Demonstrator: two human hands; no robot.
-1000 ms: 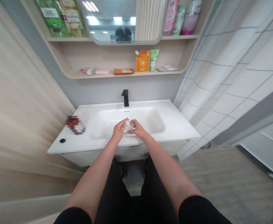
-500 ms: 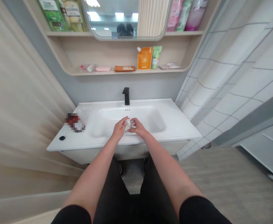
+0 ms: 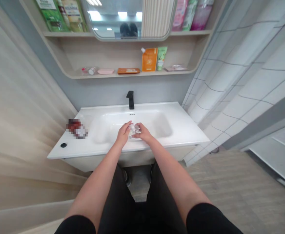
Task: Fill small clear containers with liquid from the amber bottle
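Both my hands meet over the front of the white sink, holding a small clear bottle between them. My left hand pinches at the bottle's top with curled fingers. My right hand is wrapped round the bottle's body from the right. The bottle is partly hidden by my fingers, and its contents are too small to make out.
A black tap stands at the back of the basin. A blurred red item and a small black object lie on the counter's left. Shelf above holds an orange pouch, a green tube and flat packs. Tiled wall at right.
My hands and the bottle stay together over the basin; the fingers shift only slightly. The view drifts a little between frames.
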